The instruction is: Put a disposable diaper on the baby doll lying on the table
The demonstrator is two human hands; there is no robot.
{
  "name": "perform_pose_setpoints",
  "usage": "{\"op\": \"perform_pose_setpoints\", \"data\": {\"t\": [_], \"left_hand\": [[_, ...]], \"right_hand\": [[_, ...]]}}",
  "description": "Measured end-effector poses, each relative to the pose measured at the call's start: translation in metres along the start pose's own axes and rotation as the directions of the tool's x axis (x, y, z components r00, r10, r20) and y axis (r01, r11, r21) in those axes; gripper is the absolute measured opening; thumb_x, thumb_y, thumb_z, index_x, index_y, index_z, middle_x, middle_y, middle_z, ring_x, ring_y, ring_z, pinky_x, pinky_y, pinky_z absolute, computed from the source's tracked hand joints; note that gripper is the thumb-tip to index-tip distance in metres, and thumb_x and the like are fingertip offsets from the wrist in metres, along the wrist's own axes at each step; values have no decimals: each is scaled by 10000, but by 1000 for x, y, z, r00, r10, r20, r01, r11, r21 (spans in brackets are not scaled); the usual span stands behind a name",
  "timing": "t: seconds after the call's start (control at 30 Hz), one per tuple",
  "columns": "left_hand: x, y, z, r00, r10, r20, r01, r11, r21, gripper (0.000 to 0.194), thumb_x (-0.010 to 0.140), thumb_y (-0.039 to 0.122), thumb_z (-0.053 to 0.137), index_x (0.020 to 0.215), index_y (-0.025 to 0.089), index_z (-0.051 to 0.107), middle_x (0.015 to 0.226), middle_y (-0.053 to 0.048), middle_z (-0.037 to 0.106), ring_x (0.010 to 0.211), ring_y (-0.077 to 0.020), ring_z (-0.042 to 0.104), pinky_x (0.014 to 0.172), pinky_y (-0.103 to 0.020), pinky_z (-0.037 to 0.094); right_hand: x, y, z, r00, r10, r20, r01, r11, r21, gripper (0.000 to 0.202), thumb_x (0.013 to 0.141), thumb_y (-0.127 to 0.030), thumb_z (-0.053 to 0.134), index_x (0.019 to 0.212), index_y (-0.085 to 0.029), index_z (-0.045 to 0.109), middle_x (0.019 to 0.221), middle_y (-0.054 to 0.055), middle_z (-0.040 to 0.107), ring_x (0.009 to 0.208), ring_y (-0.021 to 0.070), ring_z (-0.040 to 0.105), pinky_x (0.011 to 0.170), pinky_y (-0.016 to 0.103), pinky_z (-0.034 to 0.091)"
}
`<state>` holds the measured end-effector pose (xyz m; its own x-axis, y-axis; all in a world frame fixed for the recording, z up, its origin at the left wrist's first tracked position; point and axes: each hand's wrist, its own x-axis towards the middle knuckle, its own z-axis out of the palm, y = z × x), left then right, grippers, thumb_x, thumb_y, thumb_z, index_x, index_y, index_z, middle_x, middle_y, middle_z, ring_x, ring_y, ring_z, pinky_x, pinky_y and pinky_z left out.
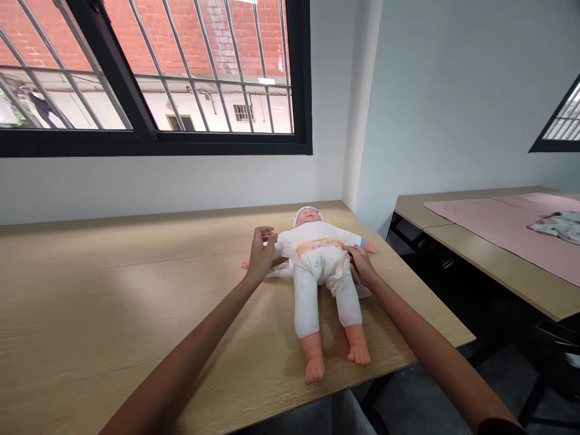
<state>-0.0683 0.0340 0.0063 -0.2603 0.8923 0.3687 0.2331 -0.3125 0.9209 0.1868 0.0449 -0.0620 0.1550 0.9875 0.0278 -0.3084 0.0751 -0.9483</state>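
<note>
A baby doll [312, 232] lies on its back on the wooden table [113, 290], with its feet towards me. It wears a white cap [302, 209], and its body and legs are white. Around its hips is a white diaper [322, 261] with a yellow and orange band at the waist. My right hand [361, 264] grips the diaper's side edge at the hip, fingertips partly hidden against it. Beside the doll's other side my left hand [263, 251] is raised, fingers loosely bent and apart from the thumb; nothing shows in it. Thin white material spreads under the doll.
The table's right edge runs close beside the doll and my right forearm. Across a gap stands another table [493, 244] with a pink cloth [498, 217] and a crumpled patterned fabric [559, 225]. Behind are a wall [330, 121] and a barred window [203, 143].
</note>
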Motion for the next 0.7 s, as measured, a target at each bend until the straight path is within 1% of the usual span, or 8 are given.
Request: {"op": "perform_pose_setpoints", "data": {"t": [0.03,0.1,0.17,0.27,0.37,0.47,0.6,0.7], "left_hand": [[-3,4,2,997,74,4,-74,996,42,247,783,380,515,974,224,494,971,-25,546,855,-159,551,702,-273,480],[-11,12,5,984,143,107,-156,980,122,238,793,416,521,926,219,512,968,-32,560,870,-179,542,734,-290,466],[-17,15,7,957,164,241,-213,958,195,228,784,433,549,836,212,528,874,-25,570,816,-182,532,743,-300,447],[-19,13,8,899,153,411,-270,931,245,282,780,467,574,702,203,515,719,-1,544,710,-165,487,712,-295,405],[-14,11,5,842,86,532,-249,937,243,372,786,521,565,630,194,483,643,14,495,633,-141,418,626,-273,344],[-11,14,2,800,25,599,-202,952,231,421,802,557,530,608,191,451,618,21,440,591,-125,353,582,-263,291],[-8,16,-2,773,-7,634,-196,948,250,465,783,615,530,611,195,429,610,29,377,576,-120,318,563,-256,255],[-7,12,-4,761,-84,643,-142,946,291,498,741,667,551,610,201,435,605,26,405,569,-130,371,560,-259,283]], "right_hand": [[0,0,0,1000,-2,0,2,1000,0,245,602,-370,717,721,-189,600,748,8,660,751,190,580,691,286,451],[0,0,0,1000,-4,-2,4,1000,1,234,606,-362,714,713,-192,594,740,2,655,748,187,581,694,285,453],[0,0,0,1000,-1,-4,1,1000,4,226,612,-359,710,709,-194,591,738,-1,653,744,187,585,697,288,458],[0,1,-1,1000,0,3,0,1000,13,227,619,-364,702,720,-194,590,753,4,657,752,188,594,707,291,468],[1,2,-2,1000,-2,15,2,1000,18,238,625,-375,693,740,-195,590,773,14,661,774,197,601,713,292,476],[2,3,-2,1000,3,24,-4,1000,15,245,626,-371,692,765,-195,594,802,24,669,790,204,601,719,299,480],[3,4,-2,1000,5,24,-5,1000,14,259,624,-368,699,796,-198,607,820,29,676,804,213,602,731,315,484],[2,3,-1,1000,0,27,-1,1000,15,270,625,-370,706,810,-197,613,829,30,680,812,216,607,736,319,486]]}}
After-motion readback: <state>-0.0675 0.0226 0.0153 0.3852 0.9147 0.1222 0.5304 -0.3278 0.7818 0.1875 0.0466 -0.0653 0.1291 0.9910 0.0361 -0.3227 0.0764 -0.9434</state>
